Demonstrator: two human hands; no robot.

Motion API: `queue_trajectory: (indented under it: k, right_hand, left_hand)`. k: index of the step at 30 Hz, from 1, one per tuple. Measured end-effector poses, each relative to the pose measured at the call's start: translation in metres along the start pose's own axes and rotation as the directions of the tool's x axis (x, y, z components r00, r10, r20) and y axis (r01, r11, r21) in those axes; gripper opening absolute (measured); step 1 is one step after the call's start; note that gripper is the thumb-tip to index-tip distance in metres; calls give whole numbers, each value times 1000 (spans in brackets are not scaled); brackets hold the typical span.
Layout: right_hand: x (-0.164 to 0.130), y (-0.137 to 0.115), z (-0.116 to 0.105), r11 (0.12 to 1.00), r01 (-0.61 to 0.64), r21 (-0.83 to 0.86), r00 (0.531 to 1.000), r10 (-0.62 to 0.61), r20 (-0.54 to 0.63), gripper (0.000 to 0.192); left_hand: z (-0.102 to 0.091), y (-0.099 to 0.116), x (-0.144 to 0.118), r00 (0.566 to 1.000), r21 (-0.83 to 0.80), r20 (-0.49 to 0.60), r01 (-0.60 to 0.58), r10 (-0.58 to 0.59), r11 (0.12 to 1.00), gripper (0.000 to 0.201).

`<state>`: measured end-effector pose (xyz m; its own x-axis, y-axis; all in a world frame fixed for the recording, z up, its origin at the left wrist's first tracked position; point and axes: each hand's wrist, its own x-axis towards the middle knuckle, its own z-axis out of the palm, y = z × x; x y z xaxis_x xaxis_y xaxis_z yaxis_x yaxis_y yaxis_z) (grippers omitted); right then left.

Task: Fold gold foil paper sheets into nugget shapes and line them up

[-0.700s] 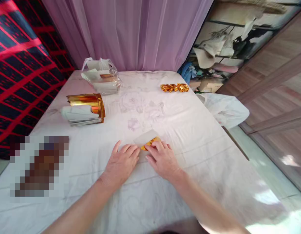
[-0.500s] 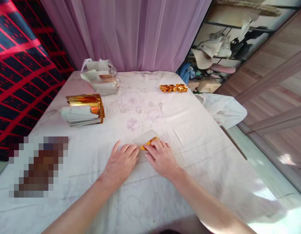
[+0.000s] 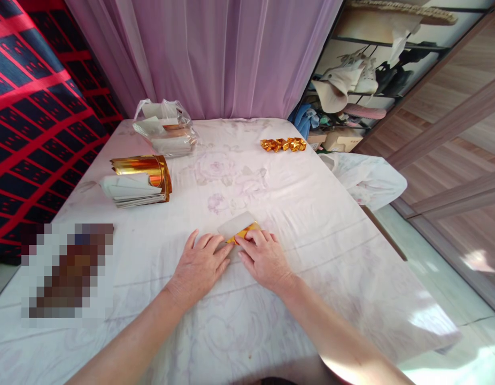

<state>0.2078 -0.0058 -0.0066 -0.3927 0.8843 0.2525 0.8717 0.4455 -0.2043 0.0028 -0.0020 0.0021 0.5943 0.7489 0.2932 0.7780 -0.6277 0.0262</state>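
Note:
A sheet of gold foil paper with a pale back lies on the tablecloth, its near edge folded over to show a gold strip. My right hand is closed on this fold, fingertips pressing along the gold strip with the thumb tucked nearer to me. Flat on the cloth, my left hand has its fingers spread, and its fingertips reach the left corner of the fold. The right part of the gold strip is hidden under my right fingers.
A bent stack of gold foil paper stands at left, with a clear plastic bag of paper behind it. Crumpled-looking folded gold pieces sit in a row at far right. A blurred-out item lies at left; a shoe rack stands beyond.
The left fingertips have slid slightly along the fold at its left corner. The right hand stays almost in place on the paper. The view has shifted a little.

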Motion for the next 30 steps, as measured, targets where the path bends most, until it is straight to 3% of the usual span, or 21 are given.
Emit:
queue_trajectory:
  k: [9, 20, 30]
  right_hand:
    - [-8, 5, 1, 995, 99, 26, 993, -97, -72, 29]
    - [-9, 11, 1, 991, 127, 35, 990, -124, -70, 25]
    - [-16, 18, -2, 982, 174, 77, 983, -170, -65, 27]
  left_hand:
    - [0, -2, 1, 1000, -58, 27, 14, -13, 998, 32]
    - [1, -2, 0, 997, -49, 51, 55, -52, 997, 30]
    - [0, -2, 1, 999, -32, 9, 43, -43, 999, 29]
